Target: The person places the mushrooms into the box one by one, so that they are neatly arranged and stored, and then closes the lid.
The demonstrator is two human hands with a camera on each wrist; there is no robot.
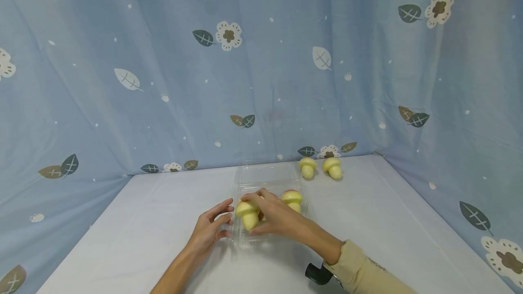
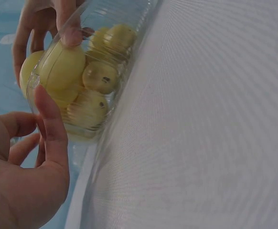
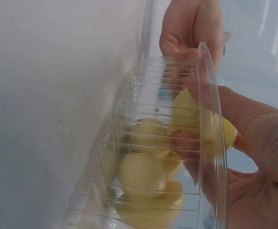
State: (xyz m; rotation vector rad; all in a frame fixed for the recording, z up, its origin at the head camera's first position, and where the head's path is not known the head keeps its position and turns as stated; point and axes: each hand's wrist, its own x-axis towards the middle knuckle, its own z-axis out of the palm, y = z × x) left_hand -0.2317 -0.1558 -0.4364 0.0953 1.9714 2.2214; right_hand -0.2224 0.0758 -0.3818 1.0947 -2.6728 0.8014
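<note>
My right hand (image 1: 278, 214) grips a pale yellow mushroom-shaped piece (image 1: 247, 214), thumb at its stem and fingers over its cap. This piece is inside the left end of a clear plastic clamshell box (image 1: 269, 188). Beside the box's left wall is my left hand (image 1: 210, 228), fingers loosely bent and fingertips at the rim. In the left wrist view, an index finger (image 2: 53, 119) lies along the outside of the clear wall. Several more yellow pieces (image 3: 141, 174) are in the box, partly hidden by the right hand; one stands at the right end (image 1: 292, 198).
Two more yellow mushroom-shaped pieces (image 1: 307, 167) stand behind the box on the right. The clear lid (image 1: 267, 173) lies folded back toward the curtain (image 1: 261, 80). A black object (image 1: 318, 274) is near the right sleeve on the white table (image 1: 163, 212).
</note>
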